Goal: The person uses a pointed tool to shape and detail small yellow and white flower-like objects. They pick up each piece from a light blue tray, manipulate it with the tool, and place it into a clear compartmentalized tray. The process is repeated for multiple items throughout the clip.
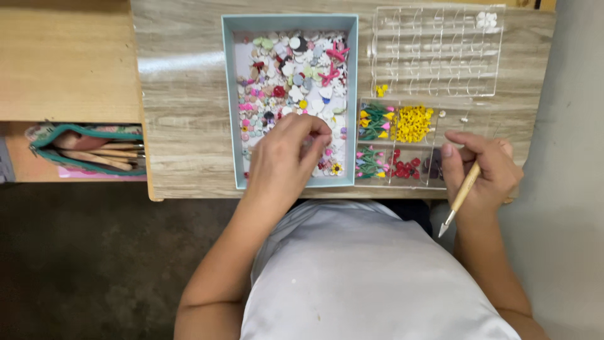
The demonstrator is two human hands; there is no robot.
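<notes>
- Head view, looking straight down on a wood-grain desk [182,101] with the person seated at its near edge.
- Left hand [286,154]: lies over the near end of a pale blue tray [227,94]. Its fingertips [318,135] are bunched together in a pinching grip down among the small mixed trinkets [296,69] that fill the tray; whether a piece is actually caught between them cannot be told.
- Right hand [481,167]: grip clenched around a wooden-handled tool [461,197], which runs slanted through the fist with its pale tip pointing back toward the person's body, off the desk edge.
- Right hand rests at the near right corner of a clear compartment box [437,50], just beside the filled cells.
- Filled cells, near rows: yellow pieces [412,123], red pieces [406,169], green-stemmed pieces with pink and yellow heads [374,123]. One far corner cell holds white pieces [486,20].
- Left of the desk, on a lower shelf: an open green-edged pouch [88,148] holding wooden-handled tools.
</notes>
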